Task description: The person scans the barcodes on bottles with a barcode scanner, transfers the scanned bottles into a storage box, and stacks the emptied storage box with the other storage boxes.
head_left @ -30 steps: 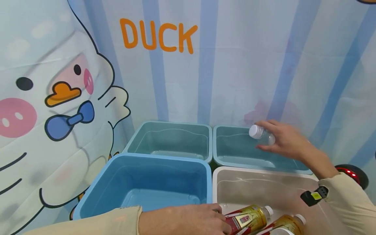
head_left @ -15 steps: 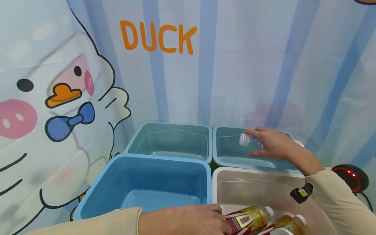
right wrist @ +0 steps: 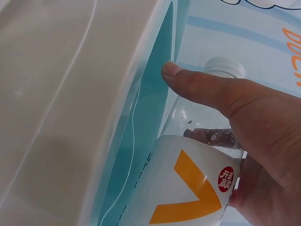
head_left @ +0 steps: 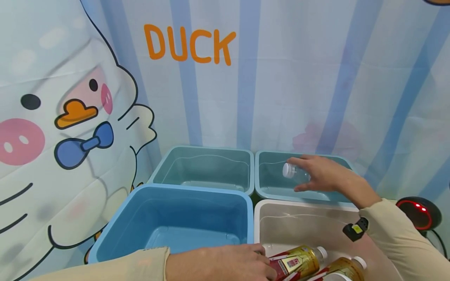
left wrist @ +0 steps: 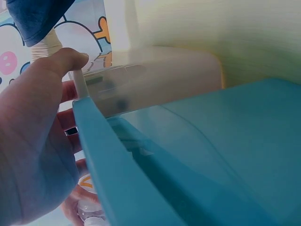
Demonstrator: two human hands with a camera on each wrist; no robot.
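My right hand [head_left: 327, 173] grips a clear plastic bottle [head_left: 297, 175] above the back right teal bin [head_left: 270, 192]. Seen from the right wrist, this bottle lies tilted, its white label [right wrist: 188, 188] bearing an orange V below the white cap. My left hand [head_left: 218, 263] holds the side where the blue bin [head_left: 197, 189] meets the beige bin [head_left: 281, 203], with the fingers [left wrist: 68, 117] curled over the rim in the left wrist view. Close to those fingertips, a red-and-gold labelled bottle [head_left: 299, 260] lies in the beige bin beside a similar bottle [head_left: 346, 267].
A second teal bin [head_left: 211, 148] stands at the back left. To the right is a dark rounded device [head_left: 418, 214] with red lights. A duck-print curtain [head_left: 211, 105] hangs close behind the bins. A white cap [head_left: 335, 277] shows at the lower edge.
My right hand has moved left and slightly down with the clear bottle, farther over the back right teal bin. The left hand has stayed in place.
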